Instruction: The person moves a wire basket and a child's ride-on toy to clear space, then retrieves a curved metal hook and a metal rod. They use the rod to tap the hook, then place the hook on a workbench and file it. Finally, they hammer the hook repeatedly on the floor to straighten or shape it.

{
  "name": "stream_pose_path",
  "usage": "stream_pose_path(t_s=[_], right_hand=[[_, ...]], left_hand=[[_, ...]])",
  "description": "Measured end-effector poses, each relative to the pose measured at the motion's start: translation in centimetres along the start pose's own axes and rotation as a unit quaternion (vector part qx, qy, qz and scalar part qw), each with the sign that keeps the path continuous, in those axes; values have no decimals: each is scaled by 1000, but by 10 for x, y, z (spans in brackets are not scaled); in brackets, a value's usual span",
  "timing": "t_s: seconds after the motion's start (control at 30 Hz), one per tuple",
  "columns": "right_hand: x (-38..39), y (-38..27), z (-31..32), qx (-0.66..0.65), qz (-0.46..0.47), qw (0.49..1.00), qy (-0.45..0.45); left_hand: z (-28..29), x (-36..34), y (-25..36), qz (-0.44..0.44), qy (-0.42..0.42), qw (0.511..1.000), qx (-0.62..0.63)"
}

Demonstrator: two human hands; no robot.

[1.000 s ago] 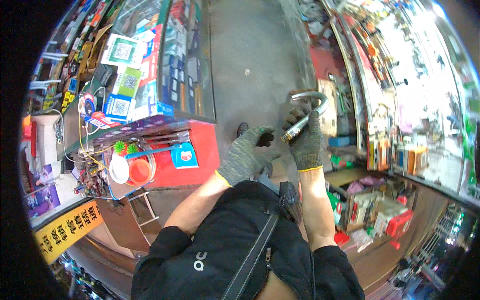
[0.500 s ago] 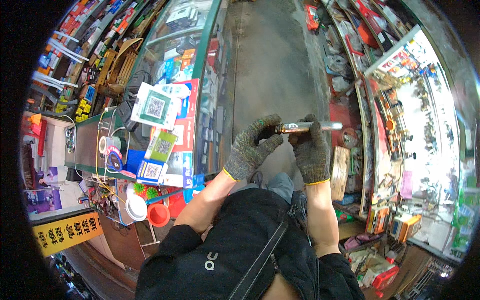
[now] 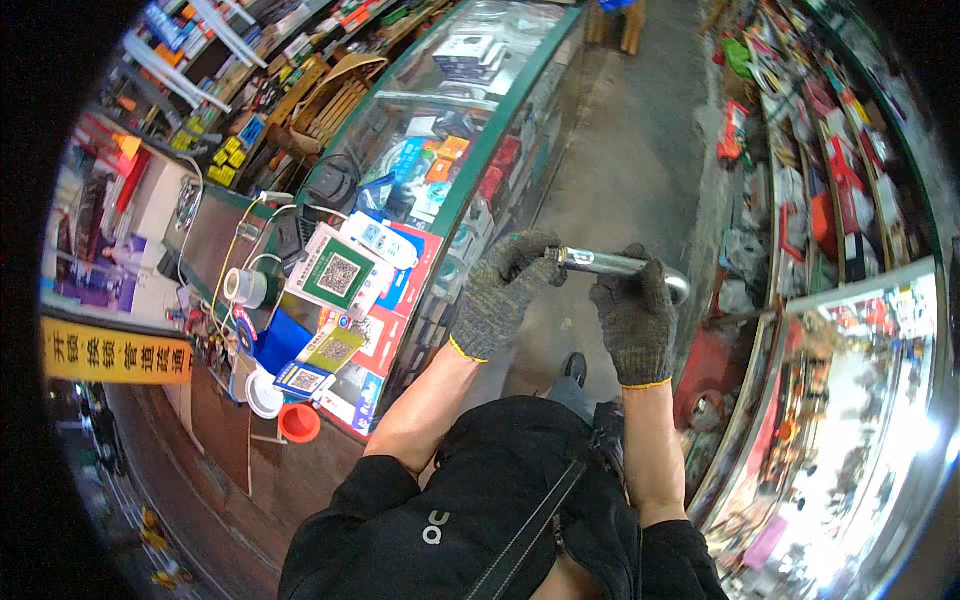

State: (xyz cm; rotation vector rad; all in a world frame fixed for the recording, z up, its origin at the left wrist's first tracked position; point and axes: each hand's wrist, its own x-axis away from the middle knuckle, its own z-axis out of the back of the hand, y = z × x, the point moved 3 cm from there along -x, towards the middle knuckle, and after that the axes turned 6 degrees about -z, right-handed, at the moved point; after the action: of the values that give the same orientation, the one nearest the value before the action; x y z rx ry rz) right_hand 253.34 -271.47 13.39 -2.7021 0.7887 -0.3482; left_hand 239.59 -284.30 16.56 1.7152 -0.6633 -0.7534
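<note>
A shiny silver metal tube lies almost level in front of my body, with a narrower end on the left and a wider, rounded end on the right. My left hand, in a dark grey knitted work glove with a yellow cuff, is closed at the narrow end, its fingertips pinching there. In a matching glove, my right hand wraps round the wider part. Its thumb and fingers cover some of the tube. What the left fingertips hide of the narrow end I cannot make out.
Left stands a glass display counter with code cards, a tape roll and an orange cup. Shelves of packed goods and a brightly lit display case line the right. Between them runs a grey floor aisle.
The surroundings have turned in view, with the counter now slanting to the right. Both hands keep hold of the tube, whose right end now tilts lower. A dark shoe shows below.
</note>
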Motion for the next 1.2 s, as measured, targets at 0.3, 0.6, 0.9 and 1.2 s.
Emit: stream_pose_path(t_s=[0.3, 0.6, 0.9, 1.2], right_hand=[[-87, -49, 0, -47, -97, 994, 9], [-99, -54, -8, 322, -184, 928, 30], [-109, -62, -35, 777, 168, 603, -67], [-94, -54, -36, 665, -93, 741, -19]], left_hand=[[-39, -73, -2, -33, 74, 996, -31], [-24, -101, 22, -84, 101, 988, -81], [-1, -106, 43, -78, 76, 989, -96], [17, -103, 45, -49, 49, 997, 40]])
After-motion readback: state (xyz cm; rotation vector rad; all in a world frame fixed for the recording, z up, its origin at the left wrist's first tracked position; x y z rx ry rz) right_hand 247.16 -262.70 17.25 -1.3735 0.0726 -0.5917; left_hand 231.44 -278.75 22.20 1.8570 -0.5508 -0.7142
